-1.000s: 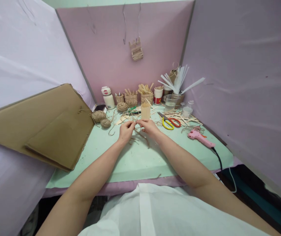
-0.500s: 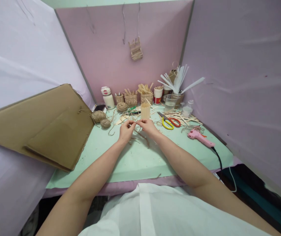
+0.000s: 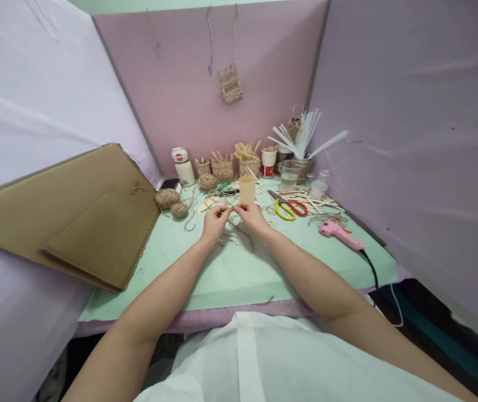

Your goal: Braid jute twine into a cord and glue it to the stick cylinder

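Observation:
Over the middle of the table, my left hand [image 3: 215,221] and my right hand [image 3: 253,216] are nearly touching, both with fingertips pinched. Brown twine [image 3: 244,235] trails from beneath the fingers toward the front; the exact bit between the fingertips is too small to see clearly. Just behind my right hand stands a small upright holder of pale wooden sticks [image 3: 247,190]. Scissors [image 3: 286,207] with one yellow and one red handle lie to the right of that hand. Balls of twine [image 3: 167,198] rest to the left, beyond my left hand.
At right lies a pink glue gun [image 3: 342,234], its cord running off the table edge. Loose wooden strips [image 3: 312,201] are scattered behind it. Woven baskets [image 3: 222,169], a white bottle [image 3: 183,168] and cups [image 3: 268,163] line the back. Cardboard [image 3: 92,223] leans at left.
The fingertips of my two hands have moved very slightly. Everything on the table stays where it was.

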Demonstrator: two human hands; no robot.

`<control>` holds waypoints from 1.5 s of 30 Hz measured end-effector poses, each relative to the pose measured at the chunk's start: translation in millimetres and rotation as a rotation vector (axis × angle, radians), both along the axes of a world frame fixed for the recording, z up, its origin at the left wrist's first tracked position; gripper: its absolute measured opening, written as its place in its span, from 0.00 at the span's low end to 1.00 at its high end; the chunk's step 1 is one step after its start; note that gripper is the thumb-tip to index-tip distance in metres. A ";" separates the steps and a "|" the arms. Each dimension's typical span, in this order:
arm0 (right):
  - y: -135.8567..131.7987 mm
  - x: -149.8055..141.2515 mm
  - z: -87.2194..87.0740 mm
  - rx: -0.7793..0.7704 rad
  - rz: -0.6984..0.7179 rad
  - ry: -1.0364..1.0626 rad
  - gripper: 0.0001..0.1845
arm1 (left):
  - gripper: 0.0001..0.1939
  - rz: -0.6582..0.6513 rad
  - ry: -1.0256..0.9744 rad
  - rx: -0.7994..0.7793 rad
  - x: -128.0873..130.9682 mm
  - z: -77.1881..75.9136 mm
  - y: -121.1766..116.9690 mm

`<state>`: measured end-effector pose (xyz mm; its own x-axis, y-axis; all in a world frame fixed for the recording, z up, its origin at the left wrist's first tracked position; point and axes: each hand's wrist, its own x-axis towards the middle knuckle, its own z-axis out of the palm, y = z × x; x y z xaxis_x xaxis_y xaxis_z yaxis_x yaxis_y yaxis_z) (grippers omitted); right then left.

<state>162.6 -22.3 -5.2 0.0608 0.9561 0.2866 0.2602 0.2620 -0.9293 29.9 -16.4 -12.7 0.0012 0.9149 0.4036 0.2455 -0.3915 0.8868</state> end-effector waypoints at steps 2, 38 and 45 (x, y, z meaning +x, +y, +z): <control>0.2 -0.4 0.0 -0.003 -0.001 -0.006 0.12 | 0.09 -0.010 -0.020 -0.004 -0.1 -0.7 0.6; -3.6 -3.5 0.1 -0.036 0.047 0.121 0.13 | 0.12 -0.096 -0.237 -0.195 1.4 2.5 -0.1; 0.7 -2.2 -1.8 0.126 -0.080 -0.032 0.06 | 0.13 -0.094 -0.289 -0.223 1.1 0.4 3.1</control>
